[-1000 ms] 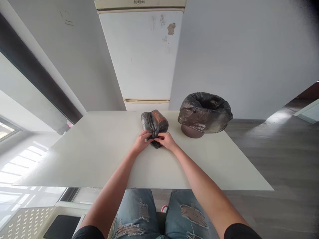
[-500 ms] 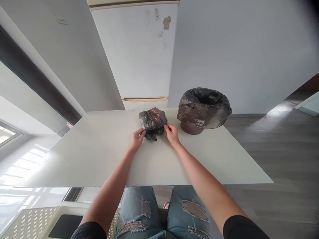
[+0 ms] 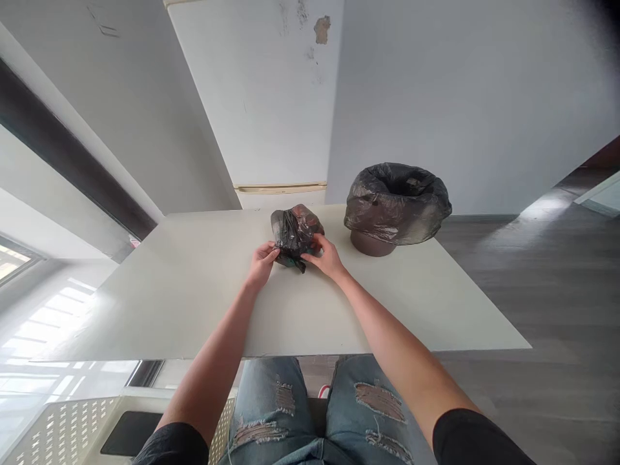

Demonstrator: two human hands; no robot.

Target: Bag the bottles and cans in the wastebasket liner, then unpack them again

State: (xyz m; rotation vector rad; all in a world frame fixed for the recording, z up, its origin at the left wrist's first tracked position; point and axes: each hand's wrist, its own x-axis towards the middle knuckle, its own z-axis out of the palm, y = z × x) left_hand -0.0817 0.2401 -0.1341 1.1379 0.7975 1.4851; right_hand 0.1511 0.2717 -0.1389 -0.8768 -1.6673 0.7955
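Shifts right hand [image 3: 330, 259] farther from lined bin [image 3: 394, 212] than before; grips black-bagged bundle [image 3: 290, 227], left of bin, with half-spread right grasp, left hand [image 3: 260, 265] pinched narrow, apparently to gather loose folds.

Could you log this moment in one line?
black bag: bunched, on table | left hand: holding left edge | right hand: holding right side | brown bin: lined, farther right
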